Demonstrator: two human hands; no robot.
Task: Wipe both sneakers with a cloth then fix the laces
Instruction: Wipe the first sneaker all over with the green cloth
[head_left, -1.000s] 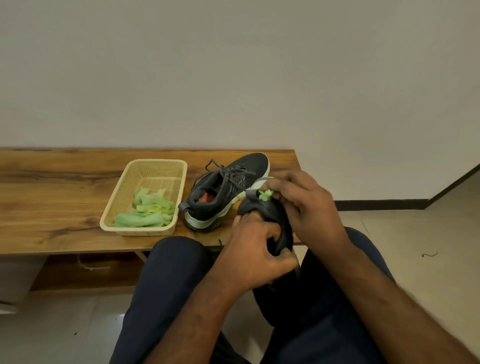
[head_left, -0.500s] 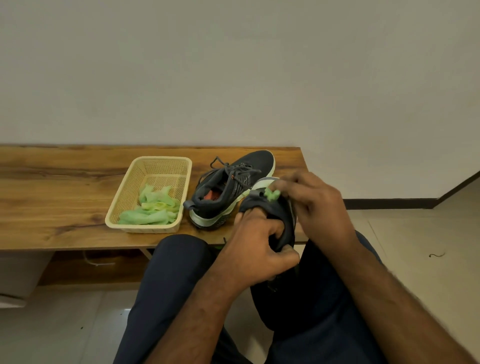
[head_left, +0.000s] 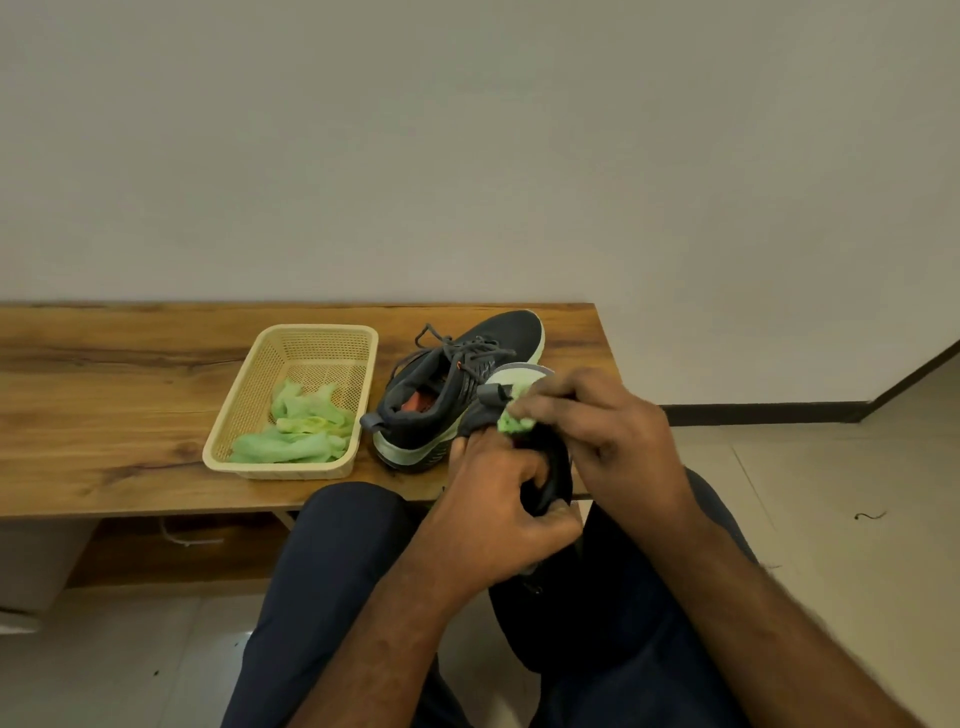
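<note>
One dark grey sneaker (head_left: 452, 384) with a pale green sole stands on the wooden bench (head_left: 104, 405), its laces loose on top. My left hand (head_left: 498, 519) grips the second dark sneaker (head_left: 550, 467) over my lap, heel end toward the bench. My right hand (head_left: 597, 421) pinches a small green cloth (head_left: 511, 423) against the heel of the held sneaker. Most of that sneaker is hidden behind my two hands.
A cream plastic basket (head_left: 249, 410) with several green cloths (head_left: 296, 431) sits on the bench left of the standing sneaker. The bench ends just right of my hands, with tiled floor (head_left: 831, 519) beyond. My knees in dark trousers fill the foreground.
My right hand with the green cloth has slid down a little along the heel of the held sneaker. The left hand keeps its grip. The view has shifted slightly.
</note>
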